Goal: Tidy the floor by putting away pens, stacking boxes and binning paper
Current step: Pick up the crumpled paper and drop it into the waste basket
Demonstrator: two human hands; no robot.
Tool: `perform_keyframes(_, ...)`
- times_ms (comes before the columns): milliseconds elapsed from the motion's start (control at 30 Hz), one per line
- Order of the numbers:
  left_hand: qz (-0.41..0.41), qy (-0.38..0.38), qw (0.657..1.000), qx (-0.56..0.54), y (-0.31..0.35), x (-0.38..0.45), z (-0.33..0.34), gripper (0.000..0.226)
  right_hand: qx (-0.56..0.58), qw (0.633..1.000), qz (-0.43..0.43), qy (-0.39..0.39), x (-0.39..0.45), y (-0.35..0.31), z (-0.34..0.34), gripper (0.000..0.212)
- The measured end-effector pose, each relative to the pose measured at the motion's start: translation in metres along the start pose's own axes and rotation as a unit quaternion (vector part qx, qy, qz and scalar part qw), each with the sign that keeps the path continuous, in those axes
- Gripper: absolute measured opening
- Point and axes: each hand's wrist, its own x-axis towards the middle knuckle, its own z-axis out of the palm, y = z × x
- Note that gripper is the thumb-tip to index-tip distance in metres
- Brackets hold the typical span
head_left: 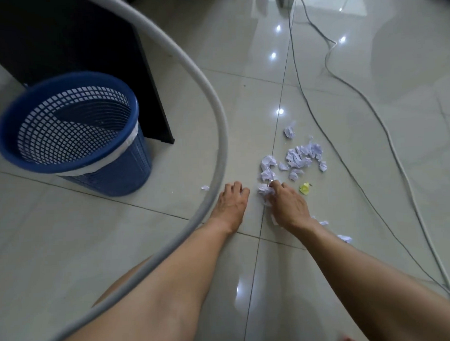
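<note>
Crumpled white paper (266, 191) is being gathered by the right hand (289, 206), whose fingers are curled round a wad on the floor (119, 237), well to the right of the blue bin (69, 135). The left hand (231, 203) is held between bin and wad, fingers curled, nothing seen in it — probably readied to help scoop. More scraps (302, 156) are scattered beyond the wad, further from the bin; a yellow scrap (305, 188) lies just beside the right hand. The bin is stood open-mouthed, within reach.
</note>
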Motion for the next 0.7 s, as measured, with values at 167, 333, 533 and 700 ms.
perform_keyframes(167,-0.044,-0.077,0.996,-0.016,-0.018,0.029,-0.038,0.035,0.029,0.999,0.027,0.009,0.013,-0.033,-0.029,0.032)
perform_keyframes(333,-0.070,-0.028,0.995,-0.062,-0.034,0.060,-0.132,0.030,0.051,0.998,0.038,0.025,0.033,-0.073,-0.080,0.033)
perform_keyframes(533,-0.115,0.006,0.991,-0.069,-0.029,0.067,-0.219,0.029,0.080,0.994,0.041,0.063,0.037,-0.123,-0.136,0.040)
perform_keyframes(700,-0.064,0.013,0.994,-0.084,-0.009,0.079,-0.257,0.024,0.070,0.994,0.015,0.077,0.043,-0.148,-0.171,0.039)
